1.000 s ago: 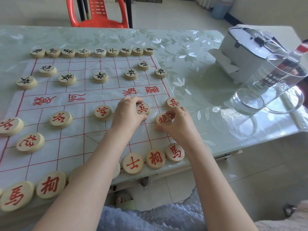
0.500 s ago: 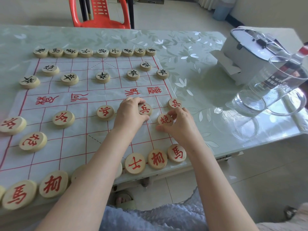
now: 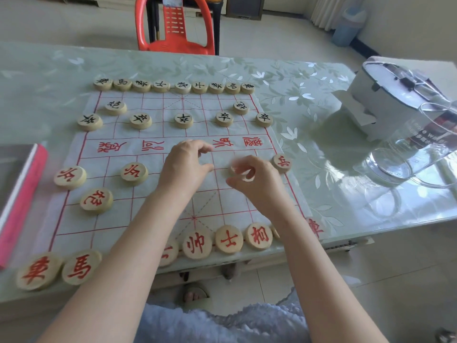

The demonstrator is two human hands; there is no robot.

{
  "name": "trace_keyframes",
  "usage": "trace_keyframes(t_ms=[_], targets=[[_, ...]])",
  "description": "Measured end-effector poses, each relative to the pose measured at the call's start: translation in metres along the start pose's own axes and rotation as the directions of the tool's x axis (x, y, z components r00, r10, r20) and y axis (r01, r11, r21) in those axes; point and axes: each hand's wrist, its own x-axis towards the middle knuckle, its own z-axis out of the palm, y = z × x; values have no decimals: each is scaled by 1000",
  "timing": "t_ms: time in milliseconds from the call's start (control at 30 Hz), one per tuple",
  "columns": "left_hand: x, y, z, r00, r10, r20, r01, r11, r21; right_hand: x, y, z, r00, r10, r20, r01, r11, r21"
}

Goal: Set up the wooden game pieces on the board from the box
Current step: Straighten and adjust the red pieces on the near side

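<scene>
The white cloth board with red lines lies on the table. Black-marked wooden pieces stand in rows on the far side. Red-marked pieces line the near edge and the left half. My left hand hovers over the board's middle with curled fingers apart and nothing seen in them. Just right of it, my right hand pinches a blurred wooden piece whose mark I cannot read. A red soldier piece sits at the right border. The pink box lies at the left edge.
A clear glass jug lies on its side at the right, with a white lidded appliance behind it. A red plastic chair stands beyond the far table edge. The near table edge runs just below the red row.
My left hand has come off the red soldier piece and shifted left. My right hand has moved up the board with a piece in its fingers. The pink box has come into view.
</scene>
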Motion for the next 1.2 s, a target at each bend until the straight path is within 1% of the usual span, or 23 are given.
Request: trace_keyframes(t_ms=[100, 233, 300, 367, 500, 633, 733, 833, 900, 967, 1033, 1133, 1200], targets=[[-5, -23, -25, 998, -50, -27, 51, 998, 25, 4, -17, 17, 999, -28, 37, 28, 1000, -6], [-10, -59, -56, 993, -107, -42, 110, 989, 102, 10, -35, 33, 993, -84, 82, 90, 993, -80], [-12, -77, -68, 987, -146, -64, 153, 978, 140, 14, -41, 40, 994, -88, 63, 94, 991, -97], [-14, -90, -78, 981, -176, -88, 188, 968, 165, 17, -44, 49, 998, -49, 28, 52, 989, -136], [-18, -104, -84, 974, -217, -66, 225, 955, 192, 22, -45, 63, 999, 45, 17, -41, 982, -184], [-16, -104, -83, 980, -184, -77, 195, 961, 195, 26, -50, 74, 994, 113, -5, -112, 975, -194], [-16, -100, -81, 982, -169, -88, 184, 960, 209, 30, -55, 79, 990, 135, -26, -138, 967, -213], [-15, -98, -80, 989, -149, -9, 146, 956, 253, 33, -56, 85, 987, 161, -15, -160, 960, -232], [-13, -99, -80, 991, -126, 44, 109, 955, 277, 34, -54, 87, 989, 143, -21, -144, 962, -233], [-13, -101, -80, 994, -83, 69, 58, 950, 306, 34, -53, 87, 993, 112, -30, -116, 970, -213], [-15, -104, -79, 995, -41, 93, 10, 949, 316, 35, -51, 85, 996, 87, -1, -86, 975, -206], [-14, -105, -77, 993, -21, 117, -12, 962, 273, 36, -50, 82, 994, 62, 92, -41, 977, -211], [-11, -106, -77, 992, -12, 125, -21, 965, 262, 35, -49, 79, 987, 67, 143, -38, 980, -197]])
